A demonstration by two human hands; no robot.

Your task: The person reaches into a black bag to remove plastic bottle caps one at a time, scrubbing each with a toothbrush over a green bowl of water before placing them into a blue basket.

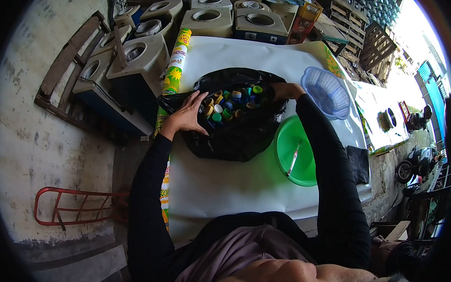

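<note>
A black plastic bag [225, 143] lies open on the white-covered table, with several coloured bottle caps [227, 105] inside, green, blue, yellow and white. My left hand [189, 115] rests at the bag's left side, fingers spread, beside the caps. At the bag's right edge is my right hand [285, 91]; its fingers are hidden by shadow and the black plastic. Just right of that hand sits a translucent bluish ribbed basket [325, 92]. A green basin [281, 144] stands below it, partly behind my right forearm, with a white and pink toothbrush [293, 162] in it.
The white table cover [227, 190] extends around the bag. A rolled printed sheet [177, 63] lies along its left edge. A dark cloth [358, 164] lies at the right edge. Several machine housings [207, 23] stand behind and left. A red metal frame [74, 206] leans at the left.
</note>
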